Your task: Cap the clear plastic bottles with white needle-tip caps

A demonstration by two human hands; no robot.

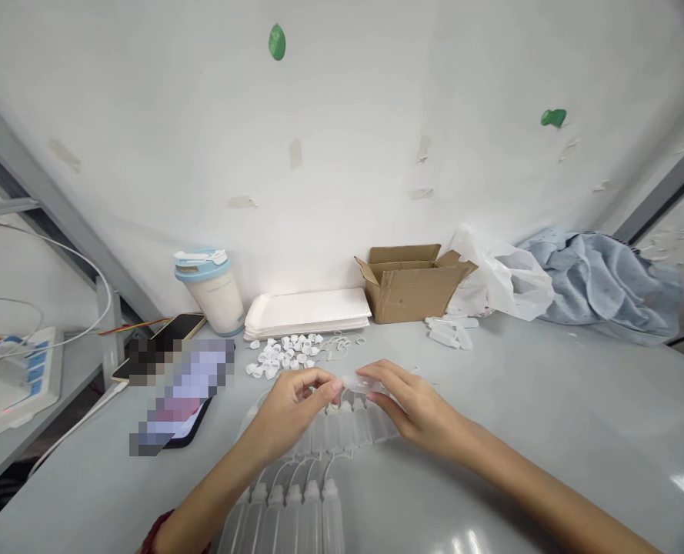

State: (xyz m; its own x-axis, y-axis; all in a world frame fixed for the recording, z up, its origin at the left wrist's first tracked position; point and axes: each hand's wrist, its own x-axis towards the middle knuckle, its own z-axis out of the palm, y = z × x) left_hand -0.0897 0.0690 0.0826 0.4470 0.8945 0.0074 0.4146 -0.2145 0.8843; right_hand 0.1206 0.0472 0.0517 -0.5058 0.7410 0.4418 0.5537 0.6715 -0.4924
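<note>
Just below the frame's centre, the left hand (298,402) pinches the tip of a clear bottle (361,384) gripped by the right hand (414,402), while stringed bottles (292,519) lower down look finished and loose caps (284,355) above seem unused.

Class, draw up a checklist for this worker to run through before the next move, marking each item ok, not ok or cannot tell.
1. Small plastic bottle held in the right hand: ok.
2. Left hand at the bottle's other end: ok, its fingertips are there.
3. Cap fitted on that bottle: cannot tell, fingers hide the end.
4. White caps close by: ok, piled just beyond the left hand.
5. Nearest row of bottles lined up: ok, side by side.
6. Phone with the lit screen off the table: not ok, it lies left of the left hand.
</note>
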